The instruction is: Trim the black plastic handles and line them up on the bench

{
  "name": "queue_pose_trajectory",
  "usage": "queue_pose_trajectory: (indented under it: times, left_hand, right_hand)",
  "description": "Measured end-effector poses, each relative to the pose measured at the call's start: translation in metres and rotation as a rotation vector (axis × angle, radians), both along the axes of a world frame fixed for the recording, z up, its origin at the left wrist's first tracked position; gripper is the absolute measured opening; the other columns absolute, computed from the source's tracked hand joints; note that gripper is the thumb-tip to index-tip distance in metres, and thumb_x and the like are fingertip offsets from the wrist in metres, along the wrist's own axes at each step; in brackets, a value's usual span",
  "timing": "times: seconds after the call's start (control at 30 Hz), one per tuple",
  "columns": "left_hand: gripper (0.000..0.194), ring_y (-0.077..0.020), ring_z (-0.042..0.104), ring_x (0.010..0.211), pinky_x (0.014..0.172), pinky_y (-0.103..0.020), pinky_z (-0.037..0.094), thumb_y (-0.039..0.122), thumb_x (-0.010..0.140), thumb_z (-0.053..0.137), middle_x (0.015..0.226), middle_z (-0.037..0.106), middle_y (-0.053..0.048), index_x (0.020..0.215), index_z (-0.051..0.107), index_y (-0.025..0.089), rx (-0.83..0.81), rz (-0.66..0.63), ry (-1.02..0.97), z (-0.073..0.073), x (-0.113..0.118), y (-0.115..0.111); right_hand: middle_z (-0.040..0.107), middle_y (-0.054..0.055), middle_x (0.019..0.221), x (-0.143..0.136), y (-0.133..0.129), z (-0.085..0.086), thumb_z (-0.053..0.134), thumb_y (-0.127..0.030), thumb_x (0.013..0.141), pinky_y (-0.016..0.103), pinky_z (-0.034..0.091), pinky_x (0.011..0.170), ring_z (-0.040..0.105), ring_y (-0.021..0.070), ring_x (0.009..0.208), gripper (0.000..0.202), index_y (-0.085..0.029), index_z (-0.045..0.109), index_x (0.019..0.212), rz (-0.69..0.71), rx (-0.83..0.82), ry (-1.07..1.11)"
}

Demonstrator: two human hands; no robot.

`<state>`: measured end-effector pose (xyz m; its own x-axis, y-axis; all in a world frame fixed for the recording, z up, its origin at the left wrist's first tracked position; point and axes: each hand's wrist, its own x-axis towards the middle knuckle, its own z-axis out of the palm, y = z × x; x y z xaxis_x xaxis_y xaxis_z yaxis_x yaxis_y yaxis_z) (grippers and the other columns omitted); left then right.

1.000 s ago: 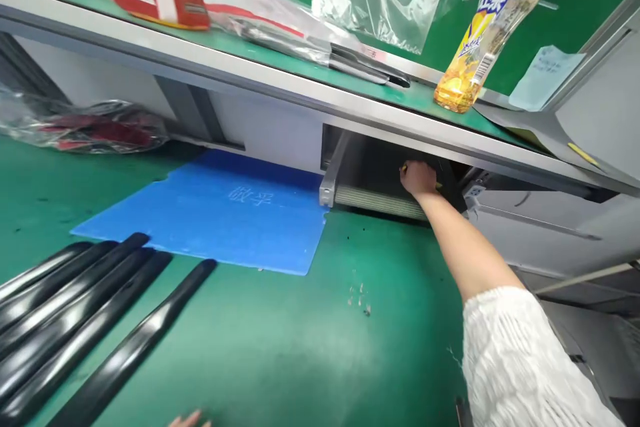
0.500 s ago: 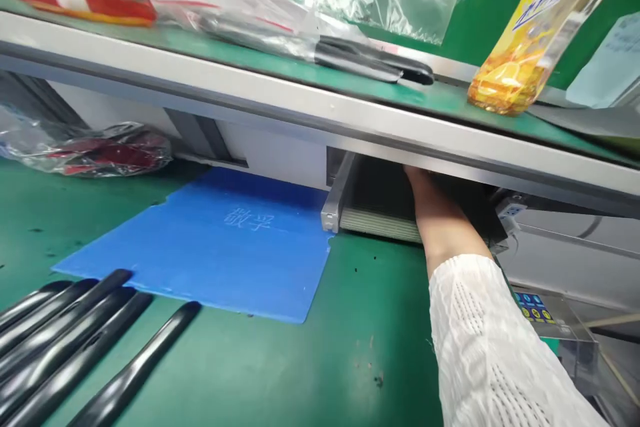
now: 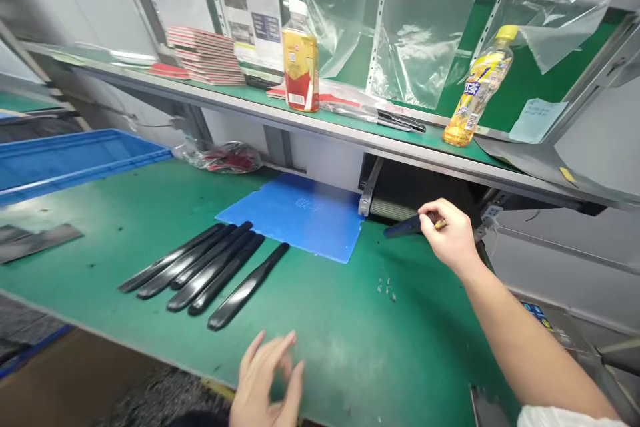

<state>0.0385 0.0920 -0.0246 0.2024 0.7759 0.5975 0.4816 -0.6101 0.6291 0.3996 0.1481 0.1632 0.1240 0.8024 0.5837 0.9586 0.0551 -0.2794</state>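
My right hand (image 3: pixel 450 230) is closed on a dark, long flat piece (image 3: pixel 403 227), blurred, which points left over the green table in front of the conveyor (image 3: pixel 395 210). A small brown-yellow spot shows at my fingers; I cannot make out what it is. My left hand (image 3: pixel 270 377) hovers at the table's front edge, fingers apart and holding nothing. Nearest to it, on the table, lies a single glossy black strip (image 3: pixel 249 287). Several similar black strips (image 3: pixel 197 263) lie side by side to the left of it.
Behind the strips is a blue sheet (image 3: pixel 300 213). Above runs a shelf (image 3: pixel 345 127) with two drink bottles, one being a yellow-capped bottle (image 3: pixel 475 93), and a stack of red-edged pads (image 3: pixel 205 57). A blue crate (image 3: pixel 85 153) stands at left, near dark flat pieces (image 3: pixel 40 240).
My right hand has drawn back from under the shelf, now with the dark piece in it. My left hand has come into view. The camera has pulled back, showing more of the table.
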Motion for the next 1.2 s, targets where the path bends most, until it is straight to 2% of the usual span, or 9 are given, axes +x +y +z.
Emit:
queue_pose_trajectory:
  times: [0.1, 0.17, 0.27, 0.37, 0.5, 0.83, 0.93, 1.03, 1.2]
  left_hand:
    - [0.078, -0.0389, 0.054, 0.141, 0.11, -0.059, 0.05, 0.024, 0.093, 0.067, 0.15, 0.055, -0.019, 0.163, 0.035, 0.034, 0.095, -0.18, 0.032, 0.055, 0.022, -0.001]
    - [0.078, -0.0433, 0.055, 0.136, 0.11, -0.063, 0.048, 0.035, 0.091, 0.073, 0.147, 0.056, -0.021, 0.161, 0.04, 0.03, 0.039, -0.324, 0.051, 0.082, 0.032, -0.004]
    - [0.053, -0.0282, 0.07, 0.091, 0.083, -0.044, 0.061, 0.039, 0.099, 0.062, 0.114, 0.068, -0.014, 0.15, 0.056, 0.027, -0.332, -0.487, -0.171, 0.096, 0.035, -0.015]
    - [0.047, -0.0107, 0.049, 0.05, 0.044, -0.024, 0.048, 0.053, 0.102, 0.053, 0.089, 0.06, -0.004, 0.14, 0.06, 0.026, -0.809, -0.667, -0.702, 0.09, 0.027, -0.037]
    - [0.052, -0.0055, 0.036, 0.043, 0.035, -0.016, 0.038, 0.058, 0.102, 0.055, 0.074, 0.049, 0.004, 0.143, 0.053, 0.026, -1.091, -0.731, -1.051, 0.076, 0.012, -0.068]
    - [0.048, -0.0042, 0.029, 0.043, 0.036, -0.011, 0.03, 0.054, 0.1, 0.061, 0.065, 0.04, 0.008, 0.135, 0.055, 0.022, -1.145, -0.676, -1.191, 0.062, -0.03, -0.082]
    - [0.046, -0.0035, 0.032, 0.045, 0.035, -0.011, 0.031, 0.051, 0.1, 0.062, 0.076, 0.048, 0.004, 0.138, 0.055, 0.026, -1.134, -0.685, -1.304, 0.062, -0.047, -0.081]
    - [0.039, -0.0027, 0.032, 0.045, 0.035, -0.011, 0.03, 0.045, 0.103, 0.055, 0.085, 0.051, 0.001, 0.139, 0.055, 0.028, -1.112, -0.603, -1.468, 0.058, -0.068, -0.07]
    - [0.038, -0.0044, 0.031, 0.045, 0.034, -0.011, 0.028, 0.039, 0.11, 0.035, 0.08, 0.046, 0.002, 0.137, 0.056, 0.023, -1.113, -0.447, -1.664, 0.043, -0.104, -0.051]
  right_hand:
    - [0.064, 0.0, 0.078, -0.063, -0.055, -0.002, 0.056, -0.028, 0.097, 0.025, 0.049, 0.06, 0.058, 0.0126, 0.064, 0.014, -0.021, 0.065, 0.09, 0.18, 0.032, 0.276]
    - [0.063, -0.001, 0.077, -0.103, -0.083, -0.014, 0.061, -0.03, 0.096, 0.023, 0.044, 0.053, 0.052, 0.0101, 0.057, 0.012, -0.021, 0.066, 0.089, 0.333, -0.019, 0.548]
    - [0.067, 0.001, 0.095, -0.148, -0.115, -0.043, 0.067, -0.033, 0.097, 0.023, 0.042, 0.049, 0.048, 0.0073, 0.054, 0.025, -0.024, 0.067, 0.12, 0.459, 0.005, 0.788]
    - [0.065, 0.003, 0.103, -0.174, -0.137, -0.075, 0.069, -0.031, 0.097, 0.024, 0.044, 0.053, 0.047, 0.0075, 0.058, 0.037, -0.027, 0.063, 0.134, 0.537, 0.064, 0.745]
    - [0.061, 0.0, 0.082, -0.199, -0.149, -0.1, 0.073, -0.027, 0.094, 0.025, 0.048, 0.06, 0.053, 0.0117, 0.066, 0.013, -0.024, 0.074, 0.107, 0.694, -0.025, 0.589]
    - [0.064, -0.001, 0.069, -0.249, -0.136, -0.099, 0.069, -0.024, 0.095, 0.026, 0.051, 0.06, 0.06, 0.0128, 0.062, 0.018, -0.022, 0.073, 0.078, 0.634, -0.156, 0.583]
    - [0.07, 0.001, 0.076, -0.261, -0.15, -0.107, 0.066, -0.019, 0.096, 0.03, 0.055, 0.062, 0.066, 0.0159, 0.066, 0.011, -0.026, 0.074, 0.095, 0.684, 0.049, 0.422]
    - [0.072, 0.003, 0.085, -0.267, -0.157, -0.126, 0.065, -0.014, 0.096, 0.032, 0.058, 0.064, 0.069, 0.0179, 0.07, 0.025, -0.031, 0.071, 0.114, 0.706, 0.215, 0.23]
    - [0.069, 0.008, 0.101, -0.278, -0.154, -0.16, 0.059, -0.025, 0.101, 0.029, 0.056, 0.064, 0.067, 0.0168, 0.074, 0.033, -0.025, 0.061, 0.133, 0.524, -0.032, 0.166]
